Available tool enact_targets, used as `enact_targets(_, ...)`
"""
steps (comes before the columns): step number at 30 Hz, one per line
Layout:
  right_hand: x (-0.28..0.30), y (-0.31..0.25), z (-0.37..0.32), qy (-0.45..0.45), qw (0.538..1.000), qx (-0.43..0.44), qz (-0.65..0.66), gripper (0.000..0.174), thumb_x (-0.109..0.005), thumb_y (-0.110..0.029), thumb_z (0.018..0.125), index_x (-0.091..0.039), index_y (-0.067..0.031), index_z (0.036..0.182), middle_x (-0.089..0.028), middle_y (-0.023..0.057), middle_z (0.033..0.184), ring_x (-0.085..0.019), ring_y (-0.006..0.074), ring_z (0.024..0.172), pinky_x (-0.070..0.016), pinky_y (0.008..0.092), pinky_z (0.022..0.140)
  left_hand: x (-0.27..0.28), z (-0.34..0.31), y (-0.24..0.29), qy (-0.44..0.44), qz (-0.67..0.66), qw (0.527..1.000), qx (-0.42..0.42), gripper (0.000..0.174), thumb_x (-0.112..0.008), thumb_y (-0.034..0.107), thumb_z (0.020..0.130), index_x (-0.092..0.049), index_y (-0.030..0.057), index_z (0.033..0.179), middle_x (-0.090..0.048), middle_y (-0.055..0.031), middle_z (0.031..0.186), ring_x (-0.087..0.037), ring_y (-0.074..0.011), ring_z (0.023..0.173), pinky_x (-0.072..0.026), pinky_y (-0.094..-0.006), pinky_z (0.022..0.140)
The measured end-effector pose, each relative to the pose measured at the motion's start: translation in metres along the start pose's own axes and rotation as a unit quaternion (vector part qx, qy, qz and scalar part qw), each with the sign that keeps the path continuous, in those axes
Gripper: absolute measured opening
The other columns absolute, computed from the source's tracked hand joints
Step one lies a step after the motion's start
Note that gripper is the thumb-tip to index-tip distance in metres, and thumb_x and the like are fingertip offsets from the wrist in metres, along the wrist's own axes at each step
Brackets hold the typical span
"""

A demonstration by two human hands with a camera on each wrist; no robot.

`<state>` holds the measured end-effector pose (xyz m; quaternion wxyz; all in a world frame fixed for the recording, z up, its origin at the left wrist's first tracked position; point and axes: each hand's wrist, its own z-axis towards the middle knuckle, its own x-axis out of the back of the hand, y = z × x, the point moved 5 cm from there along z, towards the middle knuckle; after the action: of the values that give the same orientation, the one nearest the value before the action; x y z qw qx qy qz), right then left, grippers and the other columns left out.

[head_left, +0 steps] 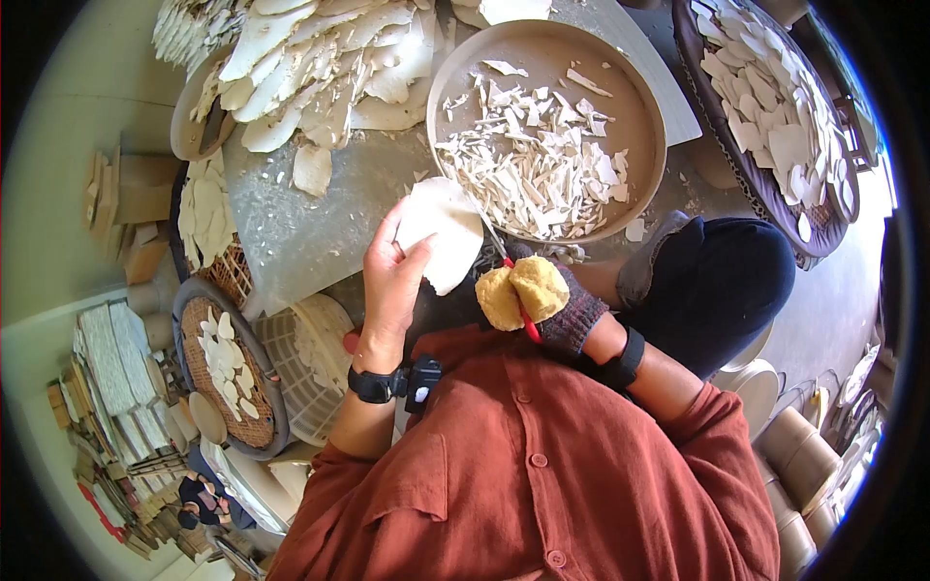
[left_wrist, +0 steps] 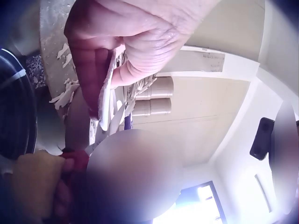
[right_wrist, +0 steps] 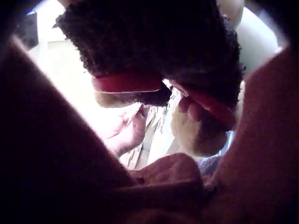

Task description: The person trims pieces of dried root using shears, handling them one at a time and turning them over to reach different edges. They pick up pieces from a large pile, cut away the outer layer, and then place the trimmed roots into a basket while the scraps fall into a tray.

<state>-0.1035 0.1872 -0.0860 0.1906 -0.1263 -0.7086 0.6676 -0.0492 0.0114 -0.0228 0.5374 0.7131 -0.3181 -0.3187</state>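
Note:
My bare left hand [head_left: 386, 286] pinches a thin, flat, off-white piece [head_left: 442, 230] with a rounded outline between thumb and fingers. In the left wrist view the same piece [left_wrist: 107, 95] is seen edge-on. My right hand [head_left: 573, 315], in a dark knit glove, grips red-handled scissors [head_left: 532, 329]. Lumpy yellow padding [head_left: 542, 287] covers part of the hand and handles. The scissor blades point up along the right edge of the piece. Beyond them a round, rimmed tray [head_left: 625, 97] holds many white cut strips [head_left: 533, 179].
A large heap of flat white pieces [head_left: 329, 68] lies at the upper left, with one loose piece [head_left: 312, 170] before it. More pieces fill a basket [head_left: 775, 116] at the upper right. A round woven basket [head_left: 199, 373] stands left of me. Another person [head_left: 203, 499] is far off, lower left.

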Motion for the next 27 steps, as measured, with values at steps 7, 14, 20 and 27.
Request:
enact_targets(7,-0.003,-0.007,0.000,-0.020,1.000,-0.013,0.017,0.017,-0.052,-0.013,0.090,-0.062,-0.0008,0.097,-0.066,0.0093,0.093,-0.062,0.0190,0.086,-0.0492,0.0304,0.078,0.007,0.000,0.005,-0.033,0.034,0.998,0.043,0.053,-0.055,-0.004,0.081,-0.037,-0.0032,0.131,-0.055,-0.0096,0.116,-0.057,-0.0144,0.101,-0.0465,-0.0267,0.087)
enact_targets(14,0.006,-0.034,0.003,-0.006,0.982,0.107,-0.155,0.020,-0.054,-0.018,0.089,-0.062,-0.0002,0.092,-0.066,0.0117,0.087,-0.063,0.0197,0.081,-0.0490,0.0302,0.072,0.006,-0.004,0.009,-0.113,0.066,0.990,0.056,0.054,-0.055,-0.005,0.080,-0.038,-0.0020,0.131,-0.055,-0.0085,0.117,-0.056,-0.0132,0.103,-0.0451,-0.0264,0.089)
enact_targets(20,-0.001,-0.016,0.001,-0.078,0.992,-0.058,0.075,0.036,-0.072,-0.023,0.071,-0.059,-0.0086,0.101,-0.063,0.0093,0.096,-0.061,0.0254,0.090,-0.0485,0.0323,0.081,0.017,0.001,0.002,-0.133,0.053,0.987,0.076,0.055,-0.056,-0.005,0.079,-0.038,-0.0019,0.131,-0.055,-0.0078,0.118,-0.055,-0.0136,0.105,-0.0444,-0.0269,0.090)
enact_targets(27,-0.006,-0.008,0.002,-0.020,0.998,-0.010,0.066,0.033,-0.069,-0.023,0.075,-0.057,-0.0053,0.100,-0.062,0.0109,0.097,-0.060,0.0256,0.091,-0.0481,0.0342,0.080,0.012,0.006,0.013,-0.210,0.115,0.968,0.082,0.056,-0.057,-0.004,0.079,-0.038,-0.0007,0.132,-0.054,-0.0072,0.118,-0.054,-0.0130,0.105,-0.0433,-0.0269,0.091)
